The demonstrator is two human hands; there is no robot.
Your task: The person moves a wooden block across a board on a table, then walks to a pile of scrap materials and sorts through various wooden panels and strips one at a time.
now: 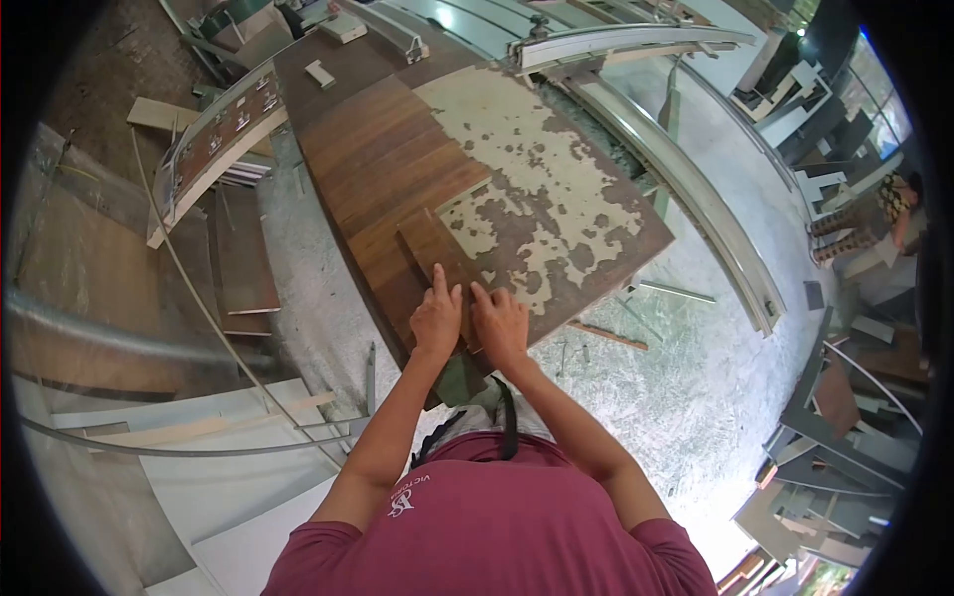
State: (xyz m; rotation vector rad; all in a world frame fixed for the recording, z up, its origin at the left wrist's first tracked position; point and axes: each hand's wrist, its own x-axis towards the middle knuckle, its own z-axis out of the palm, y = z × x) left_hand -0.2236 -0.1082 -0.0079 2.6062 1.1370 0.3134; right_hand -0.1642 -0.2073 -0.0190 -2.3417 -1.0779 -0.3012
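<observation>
In front of me is a brown wood-grain panel [368, 149], and a narrow wooden board [429, 243] lies on top of it near its close end. My left hand [435, 320] rests on this board, index finger stretched forward and the other fingers bent. Close beside it, my right hand [500, 323] lies along the board's right side, its index finger pointing forward and the others spread over the surface. Neither hand visibly wraps around anything. Right of the board, the worktop [556, 199] has a pale, patchy, peeled surface.
A long metal rail [686, 189] runs along the right side. At the far end lies a small wood block [319, 74]. Sheet panels [229, 477] lean at lower left, crossed by a thin curved strip [199, 288]. Another person [879, 223] stands far right near stacked offcuts [845, 447].
</observation>
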